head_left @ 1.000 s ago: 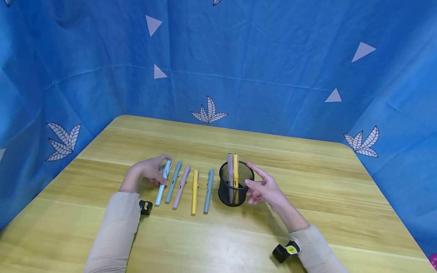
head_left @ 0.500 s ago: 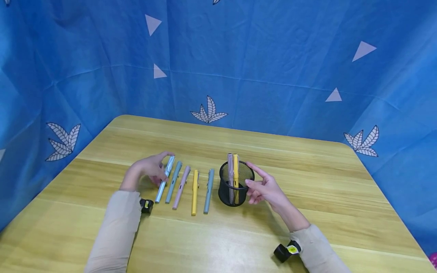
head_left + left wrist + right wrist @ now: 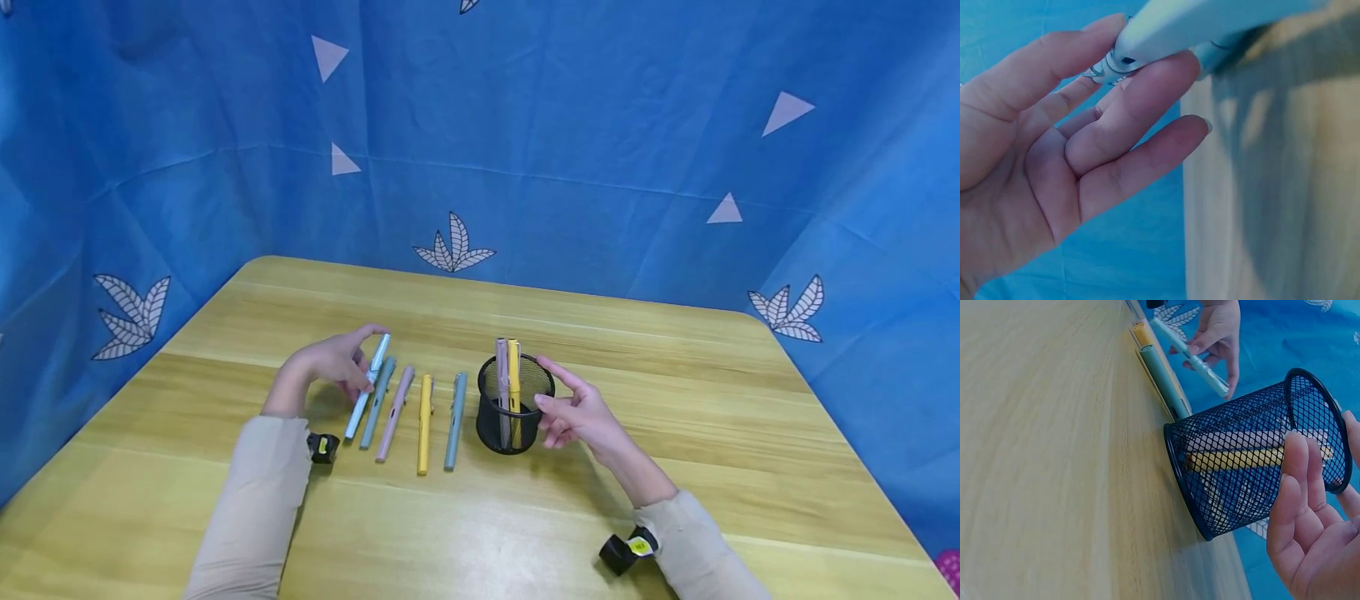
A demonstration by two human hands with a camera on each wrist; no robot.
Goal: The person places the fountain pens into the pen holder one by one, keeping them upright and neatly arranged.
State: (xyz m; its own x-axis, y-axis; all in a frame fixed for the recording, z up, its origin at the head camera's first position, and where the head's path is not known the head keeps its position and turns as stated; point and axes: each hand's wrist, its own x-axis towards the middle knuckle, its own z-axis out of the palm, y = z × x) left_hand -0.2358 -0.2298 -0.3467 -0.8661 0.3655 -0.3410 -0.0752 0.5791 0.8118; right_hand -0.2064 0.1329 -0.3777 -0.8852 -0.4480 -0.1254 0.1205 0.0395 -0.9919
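Note:
My left hand pinches a light blue pen by its upper part, between the thumb and fingers. The pen slants, and in the right wrist view the light blue pen is raised off the table. My right hand holds the black mesh pen holder at its right side, thumb and index finger at the rim. Inside the holder stand a purple pen and a yellow pen. Closest to the left hand on the table lies a grey-blue pen.
Right of that pen lie a purple pen, a yellow pen and another grey-blue pen, in a row left of the holder. A blue patterned curtain hangs behind the wooden table.
The left hand has raised the light blue pen and shifted it slightly away and to the right. The right hand and the holder stay in place.

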